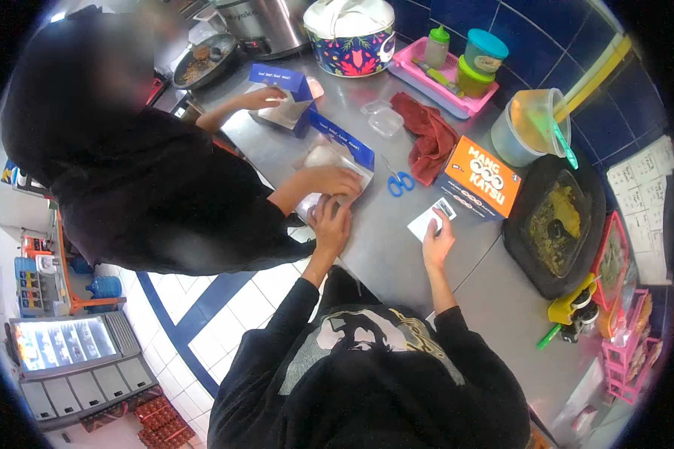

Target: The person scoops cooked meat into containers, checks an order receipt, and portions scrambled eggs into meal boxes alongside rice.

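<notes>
I see on my feed the right hand (437, 238) pinching a white card (427, 222) near an orange box (478, 179); the left hand (329, 223) is at an open blue-flapped box (352, 148), just beside a co-worker's hand (329, 183). Blue-handled scissors (399, 180) lie on the worktop (494, 314).

counter: brushed stainless-steel worktop (487, 322), seamed across. wall: glossy dark-blue square tiles (539, 30), pale joints, behind the counter's back edge; white marked paper sheets (640, 187), near its right edge. floor: white square tiles (236, 329), dark-blue tile bands (217, 308), beyond its left edge. furniture: orange-framed shelving rack (97, 301); glass-fronted display cabinet (66, 346), lit white within, grey panels (67, 393) below.
</notes>
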Demonstrator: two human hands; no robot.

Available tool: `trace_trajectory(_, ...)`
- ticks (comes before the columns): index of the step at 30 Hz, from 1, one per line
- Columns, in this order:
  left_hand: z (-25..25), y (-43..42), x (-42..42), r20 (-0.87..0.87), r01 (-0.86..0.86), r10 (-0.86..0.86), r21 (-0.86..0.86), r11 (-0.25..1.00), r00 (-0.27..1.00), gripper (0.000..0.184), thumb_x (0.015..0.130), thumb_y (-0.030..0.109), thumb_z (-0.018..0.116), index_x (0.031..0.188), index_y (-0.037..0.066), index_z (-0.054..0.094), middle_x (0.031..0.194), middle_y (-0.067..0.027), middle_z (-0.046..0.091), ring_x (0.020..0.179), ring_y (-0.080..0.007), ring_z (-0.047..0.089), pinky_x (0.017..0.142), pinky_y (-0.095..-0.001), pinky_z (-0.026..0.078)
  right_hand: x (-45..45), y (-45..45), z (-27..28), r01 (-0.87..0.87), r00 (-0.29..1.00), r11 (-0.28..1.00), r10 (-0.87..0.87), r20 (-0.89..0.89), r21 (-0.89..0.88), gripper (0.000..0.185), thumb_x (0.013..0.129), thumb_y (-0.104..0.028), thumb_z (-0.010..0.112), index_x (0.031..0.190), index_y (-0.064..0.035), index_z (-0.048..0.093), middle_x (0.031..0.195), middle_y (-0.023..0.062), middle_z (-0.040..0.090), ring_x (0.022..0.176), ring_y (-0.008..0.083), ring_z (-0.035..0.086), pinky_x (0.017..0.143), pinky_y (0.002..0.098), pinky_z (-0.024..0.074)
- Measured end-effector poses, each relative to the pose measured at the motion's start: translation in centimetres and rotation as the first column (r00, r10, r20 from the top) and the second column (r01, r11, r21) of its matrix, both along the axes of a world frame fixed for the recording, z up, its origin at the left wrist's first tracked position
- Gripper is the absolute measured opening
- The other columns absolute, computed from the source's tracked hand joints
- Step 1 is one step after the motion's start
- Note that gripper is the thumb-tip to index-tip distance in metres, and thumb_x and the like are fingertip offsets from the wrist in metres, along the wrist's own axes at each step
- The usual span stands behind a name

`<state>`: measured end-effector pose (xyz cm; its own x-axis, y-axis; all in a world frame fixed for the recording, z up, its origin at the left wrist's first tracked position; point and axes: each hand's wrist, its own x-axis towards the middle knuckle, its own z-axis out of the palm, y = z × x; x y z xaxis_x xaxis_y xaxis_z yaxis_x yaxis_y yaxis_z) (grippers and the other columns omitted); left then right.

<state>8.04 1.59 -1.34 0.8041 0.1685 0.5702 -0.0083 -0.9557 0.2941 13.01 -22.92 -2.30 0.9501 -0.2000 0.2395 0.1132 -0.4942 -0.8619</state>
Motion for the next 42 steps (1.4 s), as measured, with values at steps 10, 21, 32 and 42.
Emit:
trace_trajectory(10, 2.0, 0.8, 1.2, -0.083, 0.119, -0.117, 0.027, 0.992, 0.99, 0.042, 0.082, 0.02, 0.061, 0.122, 0.01, 0.051, 0.118, -0.0091, 0.055, 0.111, -0.0201, 0.051, 0.101, -0.0499, 0.02, -0.1, 0.1, 0.3, -0.054, 0.994, 0.998, 0.051, 0.098, 0.021, 0.025, 0.084, -0.002, 0.054, 0.108, -0.0056, 0.061, 0.097, 0.0117, 0.066, 0.064, 0.0189, 0.055, 0.056, 0.0309, 0.0413)
trace_trajectory(21, 3.5, 1.1, 2.3, -0.097, 0.149, -0.143, 0.056, 0.987, 0.985, 0.032, 0.083, 0.03, 0.062, 0.107, 0.01, 0.06, 0.098, -0.0069, 0.058, 0.092, -0.0206, 0.057, 0.095, -0.0465, 0.027, -0.9, 1.8, 2.0, 0.006, 1.0, 0.998, -0.008, 0.026, 0.057, 0.024, 0.084, -0.006, 0.057, 0.107, -0.0065, 0.062, 0.094, 0.0145, 0.066, 0.078, 0.0218, 0.063, 0.067, 0.0331, 0.0474)
trace_trajectory(32, 4.3, 3.7, 4.2, 0.05, 0.184, -0.18, -0.431, 0.883, 0.982, 0.019, 0.087, 0.005, 0.05, 0.104, 0.005, 0.059, 0.096, -0.0122, 0.062, 0.091, -0.0287, 0.059, 0.085, -0.0417, 0.041, 1.6, 12.1, 1.9, -0.293, 0.946, 0.954, 0.298, -0.13, 0.054, 0.038, 0.081, -0.038, 0.066, 0.089, -0.001, 0.066, 0.077, 0.019, 0.067, 0.077, 0.03, 0.067, 0.069, 0.0358, 0.0502)
trace_trajectory(42, 6.9, 9.9, 12.7, 0.091, 0.197, -0.175, -0.446, 0.873, 0.98, 0.033, 0.074, -0.009, 0.045, 0.105, 0.0, 0.051, 0.1, -0.0203, 0.053, 0.089, -0.0396, 0.055, 0.077, -0.0427, 0.045, 4.1, 15.0, 3.6, -0.212, 0.926, 0.977, 0.19, -0.326, -0.031, 0.034, 0.079, -0.031, 0.062, 0.083, 0.0027, 0.065, 0.08, 0.0243, 0.065, 0.08, 0.0367, 0.064, 0.073, 0.0396, 0.0479)
